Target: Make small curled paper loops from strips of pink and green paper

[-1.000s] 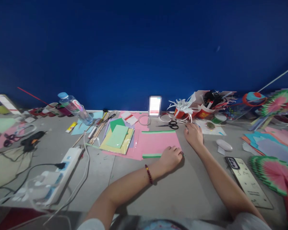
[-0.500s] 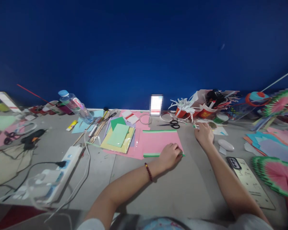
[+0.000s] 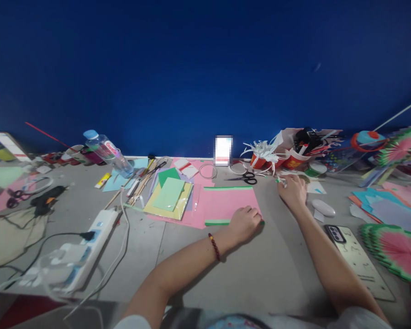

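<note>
A pink sheet of paper [image 3: 228, 203] with green strips along its long edges lies flat on the table. Over its near right corner rests my left hand [image 3: 245, 224], fingers bent and closed on that corner. A bit of green shows by its fingertips. Farther right, my right hand [image 3: 292, 191] is low at the table with its fingers curled together. Small white and green bits show at its fingertips; what it grips, if anything, I cannot make out. Black scissors [image 3: 248, 177] lie just beyond the pink sheet.
A clear packet of coloured paper [image 3: 169, 196] adjoins the pink sheet. Behind stand a tilted bottle [image 3: 108, 151], a lit phone screen [image 3: 223, 151] and red paper cups [image 3: 294, 160]. At right are a white mouse [image 3: 324, 208], a phone [image 3: 358, 260] and paper fans [image 3: 393, 249]; at left, a power strip [image 3: 96, 242].
My left hand has shifted slightly to the right at the sheet's corner. The fingers of my right hand have moved a little in nearly the same spot.
</note>
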Demonstrator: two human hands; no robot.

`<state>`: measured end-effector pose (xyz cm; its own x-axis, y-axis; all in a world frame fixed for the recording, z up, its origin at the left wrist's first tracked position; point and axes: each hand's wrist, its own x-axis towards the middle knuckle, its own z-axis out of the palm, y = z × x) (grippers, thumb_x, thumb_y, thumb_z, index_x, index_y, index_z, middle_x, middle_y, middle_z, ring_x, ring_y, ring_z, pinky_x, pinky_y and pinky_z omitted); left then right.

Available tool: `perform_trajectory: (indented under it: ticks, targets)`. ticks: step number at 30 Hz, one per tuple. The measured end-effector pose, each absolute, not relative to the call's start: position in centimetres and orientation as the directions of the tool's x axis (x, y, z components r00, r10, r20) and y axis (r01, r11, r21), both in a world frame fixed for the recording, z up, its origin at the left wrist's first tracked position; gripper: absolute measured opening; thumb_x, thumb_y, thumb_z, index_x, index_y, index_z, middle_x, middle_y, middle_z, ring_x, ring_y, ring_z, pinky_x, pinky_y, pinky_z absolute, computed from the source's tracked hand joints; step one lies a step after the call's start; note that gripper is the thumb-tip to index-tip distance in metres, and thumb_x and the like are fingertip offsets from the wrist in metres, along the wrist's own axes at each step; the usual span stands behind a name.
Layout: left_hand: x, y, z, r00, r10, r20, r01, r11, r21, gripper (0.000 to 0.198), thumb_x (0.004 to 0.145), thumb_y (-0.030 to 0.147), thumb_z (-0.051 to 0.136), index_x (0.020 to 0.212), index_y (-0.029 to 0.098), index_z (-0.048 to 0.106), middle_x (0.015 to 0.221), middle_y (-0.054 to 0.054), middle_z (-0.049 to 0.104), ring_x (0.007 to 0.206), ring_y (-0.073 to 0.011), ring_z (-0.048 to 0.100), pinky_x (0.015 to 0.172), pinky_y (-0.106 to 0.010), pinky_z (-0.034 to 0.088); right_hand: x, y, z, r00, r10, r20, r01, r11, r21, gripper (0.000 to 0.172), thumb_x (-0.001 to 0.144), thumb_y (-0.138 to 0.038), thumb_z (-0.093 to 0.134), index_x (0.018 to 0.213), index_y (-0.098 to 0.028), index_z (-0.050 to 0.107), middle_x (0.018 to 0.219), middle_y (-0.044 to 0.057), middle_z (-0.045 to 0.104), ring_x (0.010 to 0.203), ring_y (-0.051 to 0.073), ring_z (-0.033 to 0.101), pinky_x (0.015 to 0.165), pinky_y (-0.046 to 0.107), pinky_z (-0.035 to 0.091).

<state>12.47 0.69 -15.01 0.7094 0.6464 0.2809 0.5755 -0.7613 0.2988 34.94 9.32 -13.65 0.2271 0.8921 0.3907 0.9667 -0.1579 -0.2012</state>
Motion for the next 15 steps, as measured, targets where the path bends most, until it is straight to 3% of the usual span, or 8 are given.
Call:
perform_trajectory:
  ticks: [8, 12, 15]
  targets:
    - [12.7, 0.9, -14.1, 0.617, 0.748, 0.244, 0.619, -0.653, 0.438, 0.013, 0.094, 0.023, 0.048, 0.089, 0.017, 0.058, 0.089, -0.006, 0.064, 0.085, -0.0183, 0.059, 0.073, -0.03, 0.045, 33.8, 9.0, -14.5, 0.056, 0.92, 0.389, 0.996, -0.022, -0.091, 0.037, 0.08, -0.018, 0.045, 0.106, -0.017, 0.071, 0.118, 0.016, 0.061, 0.108, 0.033, 0.048, 0.091, 0.052, 0.038]
    - [12.5, 0.8, -13.7, 0.586, 0.783, 0.209, 0.623, -0.6, 0.502, 0.014, 0.095, 0.026, 0.045, 0.092, 0.017, 0.056, 0.089, -0.006, 0.065, 0.085, -0.0187, 0.06, 0.073, -0.03, 0.044, 32.8, 9.2, -15.0, -0.141, 0.906, 0.399, 0.941, 0.248, -0.231, 0.034, 0.081, -0.017, 0.043, 0.102, -0.016, 0.071, 0.112, 0.014, 0.065, 0.109, 0.031, 0.053, 0.096, 0.05, 0.039]
    - [12.3, 0.7, -13.6, 0.562, 0.804, 0.195, 0.612, -0.563, 0.556, 0.016, 0.096, 0.028, 0.043, 0.095, 0.018, 0.055, 0.089, -0.005, 0.065, 0.083, -0.0183, 0.06, 0.072, -0.03, 0.044, 32.2, 9.6, -15.3, -0.213, 0.894, 0.394, 0.876, 0.354, -0.329, 0.035, 0.081, -0.019, 0.044, 0.106, -0.017, 0.067, 0.107, 0.01, 0.069, 0.104, 0.025, 0.059, 0.094, 0.042, 0.044]
